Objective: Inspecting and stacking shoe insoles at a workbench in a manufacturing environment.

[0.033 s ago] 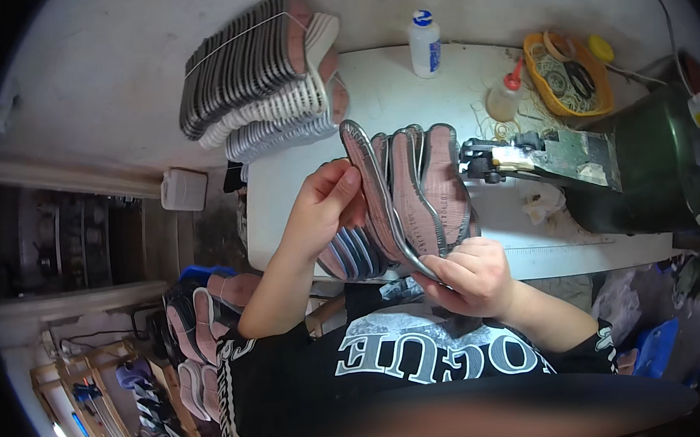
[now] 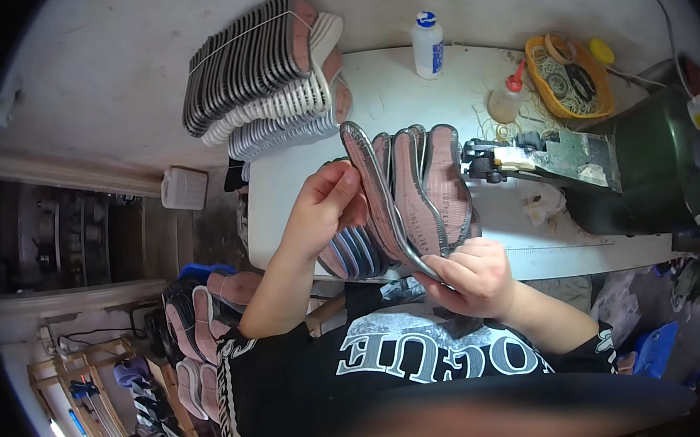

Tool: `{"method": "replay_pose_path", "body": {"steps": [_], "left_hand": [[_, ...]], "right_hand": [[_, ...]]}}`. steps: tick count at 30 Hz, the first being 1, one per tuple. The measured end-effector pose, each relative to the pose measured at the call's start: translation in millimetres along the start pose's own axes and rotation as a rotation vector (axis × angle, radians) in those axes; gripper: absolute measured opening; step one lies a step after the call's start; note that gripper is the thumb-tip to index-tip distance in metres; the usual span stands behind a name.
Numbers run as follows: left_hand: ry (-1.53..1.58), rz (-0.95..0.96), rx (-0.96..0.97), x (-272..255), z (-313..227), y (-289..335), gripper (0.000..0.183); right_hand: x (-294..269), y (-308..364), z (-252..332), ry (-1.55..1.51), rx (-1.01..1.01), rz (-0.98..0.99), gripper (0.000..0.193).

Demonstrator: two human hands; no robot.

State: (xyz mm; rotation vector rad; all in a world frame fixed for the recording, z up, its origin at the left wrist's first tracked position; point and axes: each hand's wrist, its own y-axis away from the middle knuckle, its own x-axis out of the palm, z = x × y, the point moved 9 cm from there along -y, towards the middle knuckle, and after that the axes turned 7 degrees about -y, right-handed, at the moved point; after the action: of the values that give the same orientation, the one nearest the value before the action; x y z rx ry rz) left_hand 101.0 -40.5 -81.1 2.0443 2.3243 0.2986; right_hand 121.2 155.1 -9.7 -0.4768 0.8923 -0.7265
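Observation:
A shoe sole (image 2: 380, 199) with a pinkish face and a dark grey rim stands on edge, tilted, between my hands. Its upper part is gripped by my left hand (image 2: 330, 203), thumb bent over the near side and the other fingers partly hidden behind. My right hand (image 2: 474, 281) pinches the lower end between thumb and curled fingers. Just behind and to the right are several similar soles (image 2: 445, 185), close together over the table. More soles with bluish edges (image 2: 351, 252) lie in a row below my left hand, partly covered by my wrist.
On the white table (image 2: 388, 82) are tied stacks of soles (image 2: 249, 61), a white bottle (image 2: 429, 52), a red-tipped bottle (image 2: 506, 101), a yellow basket (image 2: 604, 100) of bands and a small machine (image 2: 561, 158). A dark green container (image 2: 653, 167) stands right; more soles (image 2: 183, 326) lie lower left.
The view has shifted very slightly. Both hands keep the same hold on the sole.

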Motion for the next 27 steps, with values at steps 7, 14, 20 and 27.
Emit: {"method": "replay_pose_path", "body": {"steps": [7,14,20,27], "left_hand": [[-0.385,-0.476,-0.157,-108,91,29,0.033],[0.097,-0.065,0.636,9,-44,32,0.078],[0.196,0.074,0.76,62,-84,23,0.078],[0.153,0.169,0.736,85,-89,18,0.073]], "right_hand": [[7,6,11,0.063,-0.045,0.019,0.033],[12,6,9,0.064,-0.068,0.092,0.058],[8,5,16,0.088,-0.047,0.081,0.059],[-6,14,12,0.067,0.016,-0.023,0.056]]}}
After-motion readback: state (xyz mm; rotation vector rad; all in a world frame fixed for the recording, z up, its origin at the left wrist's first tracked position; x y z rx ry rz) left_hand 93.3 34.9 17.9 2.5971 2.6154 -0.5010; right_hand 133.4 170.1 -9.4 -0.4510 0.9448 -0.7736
